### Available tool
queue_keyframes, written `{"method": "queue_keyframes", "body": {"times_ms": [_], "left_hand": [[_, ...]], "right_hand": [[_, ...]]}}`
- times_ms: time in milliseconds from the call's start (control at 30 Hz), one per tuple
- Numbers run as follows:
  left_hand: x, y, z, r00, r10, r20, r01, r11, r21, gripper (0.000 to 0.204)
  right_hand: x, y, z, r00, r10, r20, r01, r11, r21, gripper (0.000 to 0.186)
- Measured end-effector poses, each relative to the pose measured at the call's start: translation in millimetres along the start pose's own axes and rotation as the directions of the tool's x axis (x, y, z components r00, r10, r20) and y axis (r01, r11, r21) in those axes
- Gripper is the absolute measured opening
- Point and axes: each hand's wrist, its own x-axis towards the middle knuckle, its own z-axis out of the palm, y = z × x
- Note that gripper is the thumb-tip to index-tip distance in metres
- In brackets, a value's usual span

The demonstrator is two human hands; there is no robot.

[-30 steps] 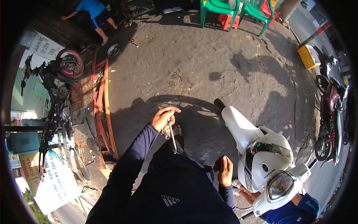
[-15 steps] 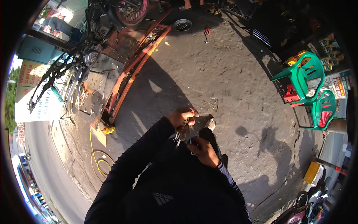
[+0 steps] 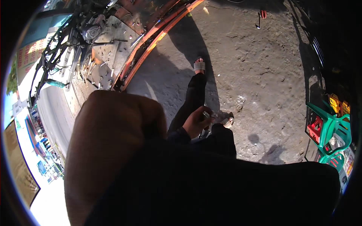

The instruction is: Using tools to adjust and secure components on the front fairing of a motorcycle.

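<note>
A large brown shape fills the near left of the view, very close to the camera and blurred; it looks like the left hand raised near the head, but whether its fingers are spread or curled, or whether it holds anything, cannot be told. Below it a dark sleeve and the person's dark clothing cover the whole near part of the scene and hide the ground there. Far to the left stands a stripped motorcycle frame on a metal ramp plate strewn with small parts, too small to name, edged by orange rails that run from near left up toward the far right. In the middle, the right hand is curled closed around a small metal tool, only its tip and a short stretch below the fingers showing, so its kind is hard to make out; its long axis seems to run near to far, roughly upright in the view. The tool sits above the person's knees, over bare concrete ground. Beyond it a leg stretches to a sandalled foot, and a second sandal shows just right of the hand. Far off lies a red-handled tool. At the right edge stand green plastic chairs, partly cut off by the dark rim.
</note>
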Motion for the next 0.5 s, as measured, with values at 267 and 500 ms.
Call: {"method": "queue_keyframes", "body": {"times_ms": [267,500], "left_hand": [[182,33,-122,0.982,-0.058,-0.18,0.11,0.949,0.296,0.037],[415,121,-404,0.724,0.276,-0.633,0.33,0.667,0.668,0.035]], "right_hand": [[230,82,-11,0.998,0.063,0.003,-0.06,0.94,0.337,0.016],[361,191,17,0.937,0.178,-0.302,0.014,0.841,0.54,0.017]]}}
